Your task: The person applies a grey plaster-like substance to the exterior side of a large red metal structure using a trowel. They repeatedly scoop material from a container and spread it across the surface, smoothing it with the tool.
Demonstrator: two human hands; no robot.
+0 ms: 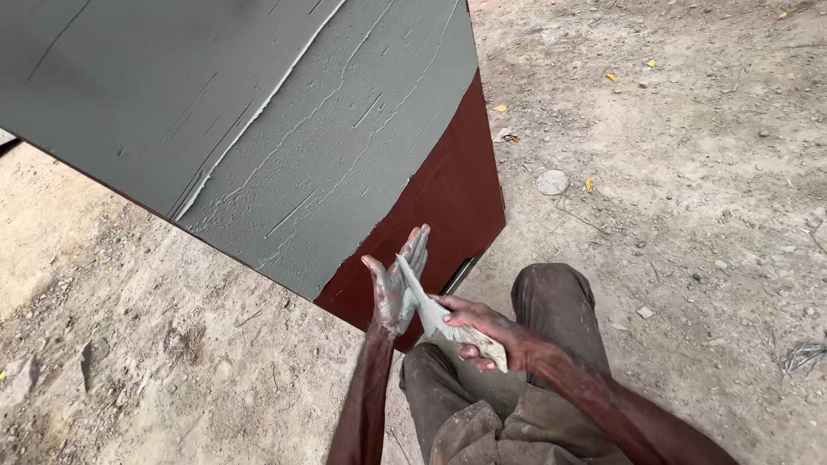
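I am holding my left hand up, palm open, fingers extended and grey-smeared. My right hand is gripping closed, crossing toward the left palm; both forearms are reaching forward.

Grey-coated board: top and left cut by the frame, full extent unknown. Its lower corner sits behind the left hand and knee. Blade of the scraper, against that hand's palm, mostly hidden edge-on; handle buried in the right hand. Both forearms run off the bottom edge. Specks right of the board too small to identify. Slot near the board's dark edge unclear.
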